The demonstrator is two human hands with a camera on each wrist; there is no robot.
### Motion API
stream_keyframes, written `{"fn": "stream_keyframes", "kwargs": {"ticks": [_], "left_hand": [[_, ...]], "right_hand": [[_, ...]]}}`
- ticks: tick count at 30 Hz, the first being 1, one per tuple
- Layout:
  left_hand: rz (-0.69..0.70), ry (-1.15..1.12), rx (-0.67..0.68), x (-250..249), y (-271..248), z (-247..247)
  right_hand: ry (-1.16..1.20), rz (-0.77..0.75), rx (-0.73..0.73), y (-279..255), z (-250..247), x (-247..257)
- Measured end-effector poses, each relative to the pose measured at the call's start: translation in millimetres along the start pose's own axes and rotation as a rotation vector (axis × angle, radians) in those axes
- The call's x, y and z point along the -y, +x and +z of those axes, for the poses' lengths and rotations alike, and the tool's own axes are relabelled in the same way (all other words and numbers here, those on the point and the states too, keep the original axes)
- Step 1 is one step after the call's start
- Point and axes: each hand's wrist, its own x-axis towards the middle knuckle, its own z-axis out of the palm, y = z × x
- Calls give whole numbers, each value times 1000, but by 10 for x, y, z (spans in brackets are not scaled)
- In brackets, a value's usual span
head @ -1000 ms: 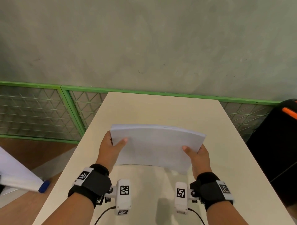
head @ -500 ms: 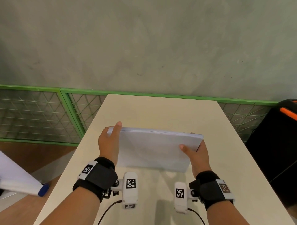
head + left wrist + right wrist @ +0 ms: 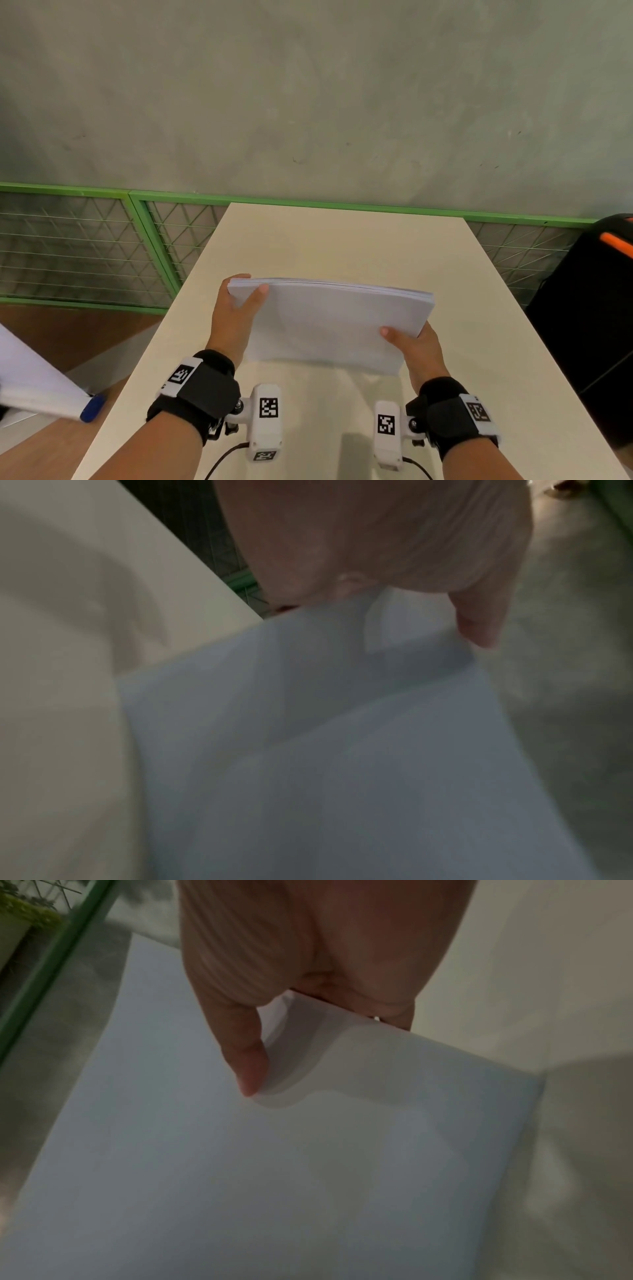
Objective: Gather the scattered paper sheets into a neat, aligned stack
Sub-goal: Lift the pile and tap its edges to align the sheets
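While both hands keep hold of the stack (image 3: 329,322), its pose has changed from half a second back: the sheets now tip toward the person, top edge raised and bowed slightly, bottom edge low over the table (image 3: 342,240), where earlier the stack stood more squarely on its long edge. From the head view I cannot tell whether that bottom edge touches the tabletop. The left hand (image 3: 236,311) grasps the upper left corner, thumb (image 3: 255,296) pressed on the near face and fingers wrapped behind; half a second ago that thumb pointed up along the left edge near the top corner. The right hand (image 3: 416,346) holds the lower right side, thumb (image 3: 388,334) on the front, fingers behind, much as before. The left wrist view shows a thumb (image 3: 479,620) lying at the paper's corner, and the right wrist view shows a thumb (image 3: 246,1058) flat on the sheet with fingers curled under the edge. Sheet edges along the top look nearly flush, with a faint fan at the right corner. A green railing (image 3: 342,205) runs behind the table, and a black bag (image 3: 589,308) with an orange strip stands at the right.
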Motion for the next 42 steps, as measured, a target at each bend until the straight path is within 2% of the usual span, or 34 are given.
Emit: {"fn": "stream_keyframes", "kwargs": {"ticks": [5,10,15,18,22,24,29,34,36,38,40,42], "left_hand": [[-61,87,55,167,-48,-117],[-73,22,49,173,-63,-112],[-29,24,10,159,-26,-117],[13,50,19,151,0,-134],[10,37,47,153,23,-142],[-8,35,65,170,29,-146],[-80,21,73,270,51,-179],[-138,14,93,356,65,-195],[-163,5,103,380,72,-210],[-176,5,120,399,86,-229],[-190,0,122,400,99,-237],[-200,-1,128,399,107,-241]], "right_hand": [[-43,52,-18,-9,-9,-14],[-22,57,-46,-61,14,42],[-66,-49,-45,-82,40,236],[-271,-214,-109,-44,44,332],[-658,-594,-129,-91,141,466],[-786,-727,-121,-88,152,419],[-759,-761,-98,-102,137,339],[-817,-699,-129,-132,198,354],[-939,-742,-209,-137,234,381],[-1173,-768,-284,-155,316,452],[-1350,-773,-250,-195,464,556],[-1460,-805,-139,-231,633,620]]}}
